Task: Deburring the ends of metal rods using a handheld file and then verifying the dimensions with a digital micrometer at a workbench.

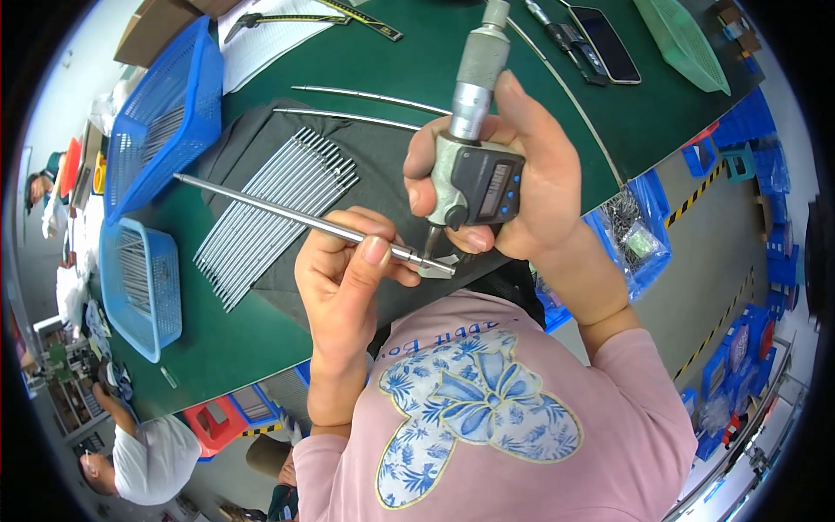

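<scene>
My left hand [337,283] pinches a slim metal rod [261,204] between thumb and fingers. The rod slants from its pointed end at upper left to a stepped, grooved end at lower right. My right hand [550,178] is wrapped round a digital micrometer [474,170] with a grey frame and a small screen. The micrometer's measuring end is at the rod's stepped end; whether its faces touch the metal I cannot tell. Left of my hands, a row of similar rods [274,217] lies side by side on a black cloth [378,157]. Two more rods [357,116] lie beyond.
On the green table [235,348], a blue basket [187,113] and a light-blue basket [165,296] hold rods at left. A caliper [287,18], another micrometer [570,39], a phone [606,45] and a green tray [683,43] lie at the far side. A person [152,457] sits at lower left.
</scene>
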{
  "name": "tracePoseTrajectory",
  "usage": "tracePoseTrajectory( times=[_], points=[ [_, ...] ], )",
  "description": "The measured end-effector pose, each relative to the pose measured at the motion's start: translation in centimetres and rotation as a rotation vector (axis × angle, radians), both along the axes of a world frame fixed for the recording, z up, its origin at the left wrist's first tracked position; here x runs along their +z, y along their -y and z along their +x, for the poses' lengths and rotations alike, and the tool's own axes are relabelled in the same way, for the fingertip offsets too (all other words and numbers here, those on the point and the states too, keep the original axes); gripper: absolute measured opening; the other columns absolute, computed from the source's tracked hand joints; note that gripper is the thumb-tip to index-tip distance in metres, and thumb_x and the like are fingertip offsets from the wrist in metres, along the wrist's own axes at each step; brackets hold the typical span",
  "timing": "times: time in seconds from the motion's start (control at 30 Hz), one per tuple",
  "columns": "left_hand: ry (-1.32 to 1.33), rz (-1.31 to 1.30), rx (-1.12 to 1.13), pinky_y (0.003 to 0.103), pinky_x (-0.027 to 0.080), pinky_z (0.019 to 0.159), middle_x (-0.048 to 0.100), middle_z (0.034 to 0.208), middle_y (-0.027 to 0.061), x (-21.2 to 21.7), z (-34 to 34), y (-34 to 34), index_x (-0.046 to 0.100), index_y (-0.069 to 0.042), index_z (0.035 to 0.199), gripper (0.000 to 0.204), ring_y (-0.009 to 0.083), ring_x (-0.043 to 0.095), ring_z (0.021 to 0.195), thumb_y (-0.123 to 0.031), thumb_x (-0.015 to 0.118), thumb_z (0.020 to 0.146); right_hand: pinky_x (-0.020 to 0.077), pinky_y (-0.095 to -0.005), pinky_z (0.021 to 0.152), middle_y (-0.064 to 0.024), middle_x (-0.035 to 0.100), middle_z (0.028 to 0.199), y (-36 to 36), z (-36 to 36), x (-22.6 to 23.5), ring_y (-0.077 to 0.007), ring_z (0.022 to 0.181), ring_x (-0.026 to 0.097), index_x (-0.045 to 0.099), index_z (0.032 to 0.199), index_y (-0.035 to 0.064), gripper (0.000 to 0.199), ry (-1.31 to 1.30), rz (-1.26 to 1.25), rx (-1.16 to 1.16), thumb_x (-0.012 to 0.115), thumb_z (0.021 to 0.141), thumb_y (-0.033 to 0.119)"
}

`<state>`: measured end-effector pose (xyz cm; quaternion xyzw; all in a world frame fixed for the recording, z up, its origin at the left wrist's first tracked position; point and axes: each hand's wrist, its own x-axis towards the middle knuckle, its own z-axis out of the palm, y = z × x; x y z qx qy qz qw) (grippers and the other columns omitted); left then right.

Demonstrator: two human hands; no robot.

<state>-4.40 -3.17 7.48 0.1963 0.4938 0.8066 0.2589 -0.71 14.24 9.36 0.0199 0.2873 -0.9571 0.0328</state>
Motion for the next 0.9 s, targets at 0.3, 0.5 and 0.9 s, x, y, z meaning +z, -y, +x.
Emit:
tracePoseTrajectory(
  times=[0.3,0.5,0.9],
  points=[
    [0.010,-0.002,0.002,0.024,0.050,0.054,0.053,0.083,0.0133,-0.02,0.02,-0.06,0.050,0.005,0.089,0.014,0.0156,0.058,0.062,-0.008,0.054,0.085,0.0375,-0.0222,0.031,-0.0211,0.060,0.071,0.30,0.10,0.35,-0.0170,0.036,0.047,0.056,0.090,-0.0102,0.075,0.038,0.110,-0.059,0.028,0.086,0.059],
    [0.007,-0.003,0.008,0.024,0.050,0.055,0.053,0.083,0.0132,0.06,0.02,0.00,0.050,0.005,0.090,0.015,0.0157,0.057,0.061,-0.009,0.055,0.085,0.0374,-0.0221,0.031,-0.0205,0.059,0.071,0.20,0.09,0.46,-0.0168,0.038,0.048,0.056,0.090,-0.0104,0.073,0.033,0.099,-0.049,0.024,0.089,0.055],
    [-0.010,0.006,-0.016,0.023,0.051,0.055,0.052,0.084,0.0129,-0.11,-0.05,-0.07,0.050,0.005,0.090,0.015,0.0148,0.057,0.063,-0.009,0.055,0.085,0.0388,-0.0224,0.032,-0.0206,0.060,0.073,0.10,-0.01,0.02,-0.0172,0.040,0.049,0.055,0.091,-0.0110,0.073,-0.001,0.020,-0.021,0.027,0.087,0.056]
  ],
)
